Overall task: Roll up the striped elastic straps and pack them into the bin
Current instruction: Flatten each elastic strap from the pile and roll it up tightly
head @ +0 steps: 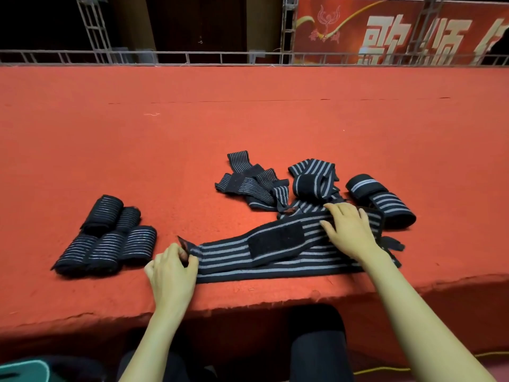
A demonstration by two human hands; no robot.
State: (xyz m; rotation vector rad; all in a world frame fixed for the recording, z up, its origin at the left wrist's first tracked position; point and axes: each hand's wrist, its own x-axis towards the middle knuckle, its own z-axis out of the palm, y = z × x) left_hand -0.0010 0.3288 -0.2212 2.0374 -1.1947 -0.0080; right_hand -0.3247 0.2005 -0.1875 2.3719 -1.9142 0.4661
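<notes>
Teal object (24, 369) noted at the bottom-left corner, nearer than the strap (identity cannot be told). Long striped strap (228, 260) is laid flat along the near edge of the red worktop (248, 119). Its left end is pinched by the left hand (170, 271), grip clenched on the fabric. Its right part is pressed by the right hand (347, 230), fingers straight, grip released. Five rolled straps (107, 235) are grouped left of the strap. Loose straps (253, 186) are heaped just beyond it. Red banner (385, 31) is seen far behind.
</notes>
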